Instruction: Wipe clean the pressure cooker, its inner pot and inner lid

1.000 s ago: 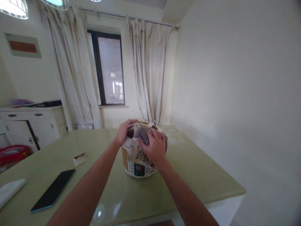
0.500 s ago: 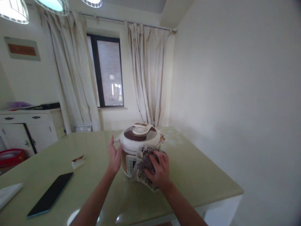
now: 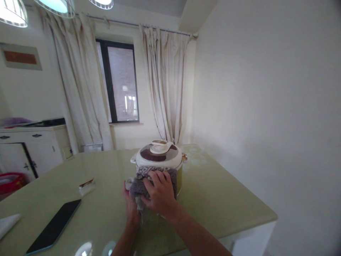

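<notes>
Right hand (image 3: pixel 161 193) is gripping the bunched grey patterned cloth (image 3: pixel 137 188), fingers curling over it, and is holding it against the near side of the cooker (image 3: pixel 157 164). Left hand (image 3: pixel 132 210) is sitting at the cloth's left end, fingers partly hidden behind it; cannot tell if it is gripping or just bracing. Cooker is standing upright on the counter (image 3: pixel 218 202), near the middle of the scene, its lid (image 3: pixel 149 153) sitting on top with the handle (image 3: pixel 160 143) showing. Cloth is covering most of the cooker's near front, so the panel area is not showing

Progress, judging from this view: cloth work on the near side is looking underway, not finished, since the cloth is lying against the cooker; lid is lying uncovered; cannot tell which parts are done or left

Left on the counter: dark phone (image 3: pixel 54 225) is lying flat, small white packet (image 3: pixel 87 188) is lying farther off, white item (image 3: pixel 7 224) is showing at the left edge
</notes>
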Available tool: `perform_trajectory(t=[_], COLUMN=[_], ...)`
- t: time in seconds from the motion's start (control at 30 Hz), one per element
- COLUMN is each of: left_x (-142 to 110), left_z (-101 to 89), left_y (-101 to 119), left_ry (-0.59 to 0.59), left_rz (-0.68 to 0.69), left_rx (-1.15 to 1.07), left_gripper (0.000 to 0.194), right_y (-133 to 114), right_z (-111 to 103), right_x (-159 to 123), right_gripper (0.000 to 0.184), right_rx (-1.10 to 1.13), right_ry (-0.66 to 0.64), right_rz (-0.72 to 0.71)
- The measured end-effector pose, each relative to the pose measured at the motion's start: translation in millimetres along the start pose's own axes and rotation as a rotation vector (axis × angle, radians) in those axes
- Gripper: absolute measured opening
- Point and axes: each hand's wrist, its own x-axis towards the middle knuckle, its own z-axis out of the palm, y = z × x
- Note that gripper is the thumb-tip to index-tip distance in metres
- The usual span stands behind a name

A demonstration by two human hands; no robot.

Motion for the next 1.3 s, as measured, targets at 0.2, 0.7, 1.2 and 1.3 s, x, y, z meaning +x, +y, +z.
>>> perform_trajectory(t=[0.2,0.7,1.2,1.3], left_x=[-23,30,107,140], left_z=[-2.0,31.8,20.2,9.6], left_y=[50,182,182,157], left_ry=[0.218,-0.052,-0.589,-0.459], left_rz=[0.696,0.605,0.607,0.478], left_rx=[0.066,0.683,0.487,0.349], left_gripper=[0.065,0.116,0.078,0.07], right_y=[21,108,131,129], right_z=[-25,-86,-3,-7], right_x=[5,162,178,172], right_gripper=[0.048,0.045,0.038,0.045], right_rx=[0.04,0.958,0.349,0.328], right_ry=[0.037,-0.763,-0.48,-0.485], right_rz=[0.22,0.264,0.269,0.275])
